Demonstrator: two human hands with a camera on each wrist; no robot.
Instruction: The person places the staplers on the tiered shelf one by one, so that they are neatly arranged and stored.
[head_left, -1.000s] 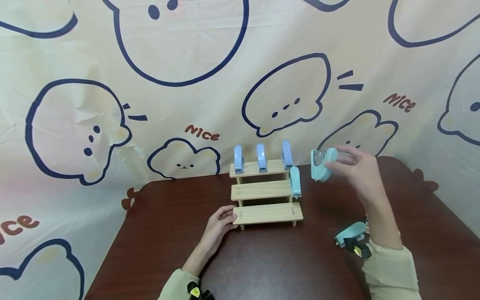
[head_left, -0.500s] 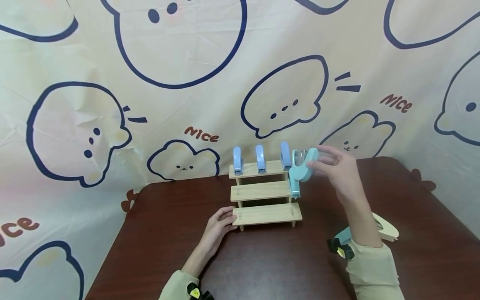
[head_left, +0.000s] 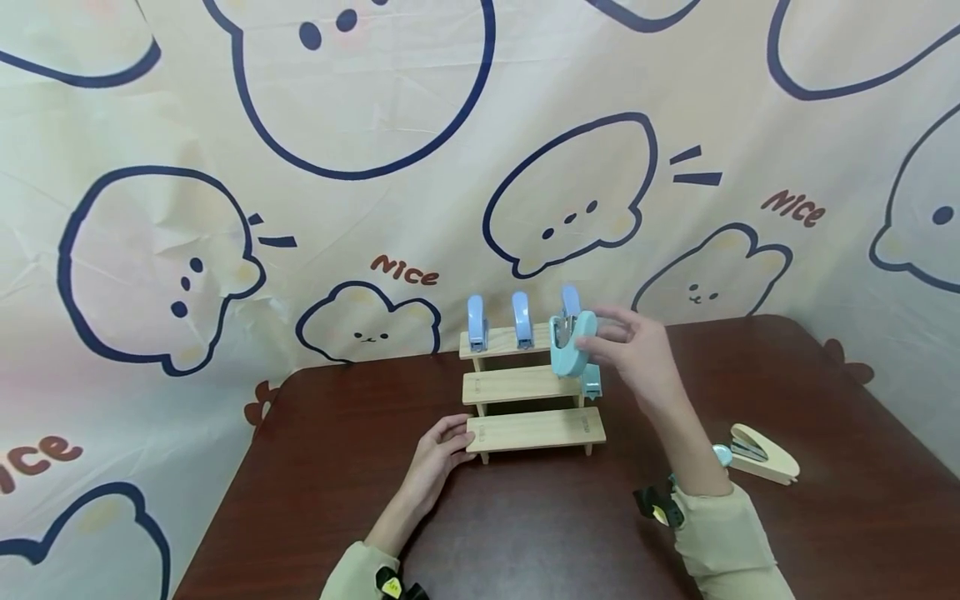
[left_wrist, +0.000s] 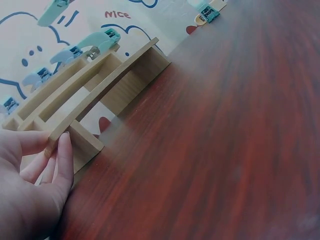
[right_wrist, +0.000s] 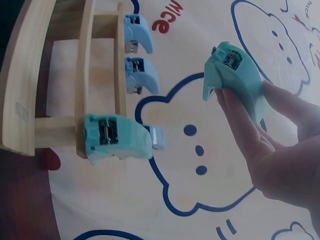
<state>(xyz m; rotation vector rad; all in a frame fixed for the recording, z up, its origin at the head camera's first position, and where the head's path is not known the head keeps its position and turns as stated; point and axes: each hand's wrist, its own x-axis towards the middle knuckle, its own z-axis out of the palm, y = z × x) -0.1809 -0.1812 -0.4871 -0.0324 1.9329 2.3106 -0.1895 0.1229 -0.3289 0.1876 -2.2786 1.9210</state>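
Note:
My right hand (head_left: 637, 354) pinches a teal stapler (head_left: 572, 343) between thumb and fingers, held in the air over the right part of a three-step wooden rack (head_left: 536, 429). In the right wrist view that held stapler (right_wrist: 239, 80) is apart from the rack. A second teal stapler (right_wrist: 120, 136) rests on the right end of the middle step, partly hidden in the head view. Three blue staplers (head_left: 522, 321) line the top step, the right one mostly covered. With thumb and fingers, my left hand (head_left: 435, 454) grips the left end of the lowest step.
On the dark wooden table (head_left: 337, 467), a cream stapler (head_left: 765, 454) lies to the right. Beside it another teal stapler (head_left: 722, 454) shows only partly behind my right forearm. A patterned cloth (head_left: 420, 208) hangs behind the table.
My right hand has carried the teal stapler leftward, from right of the rack to above its steps. The cream stapler has come into view. My left hand stays on the rack.

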